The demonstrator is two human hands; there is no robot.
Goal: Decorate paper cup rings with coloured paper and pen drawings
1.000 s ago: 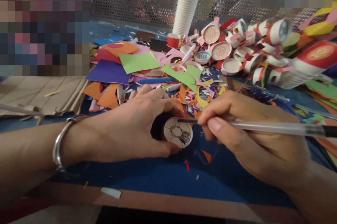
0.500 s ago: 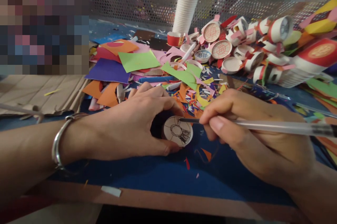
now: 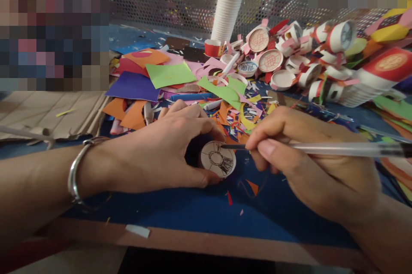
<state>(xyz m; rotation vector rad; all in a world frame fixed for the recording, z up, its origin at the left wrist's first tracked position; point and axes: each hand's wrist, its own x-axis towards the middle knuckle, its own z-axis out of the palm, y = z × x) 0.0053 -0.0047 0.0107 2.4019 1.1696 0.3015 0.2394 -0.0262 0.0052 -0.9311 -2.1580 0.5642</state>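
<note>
My left hand is wrapped round a small cut-down paper cup lying on its side on the blue mat, its round white base turned toward me. A black pen drawing of circles and hatching covers that base. My right hand pinches a clear-barrelled black pen, and the tip touches the upper part of the cup base. A silver bangle sits on my left wrist.
Coloured paper sheets and scraps lie behind my hands. A heap of cut cup bases with drawn patterns fills the right back. A tall stack of white cups stands before a perforated metal wall. Cardboard lies at left.
The pen tip has shifted slightly across the top of the cup base. Both hands stay in about the same place.
</note>
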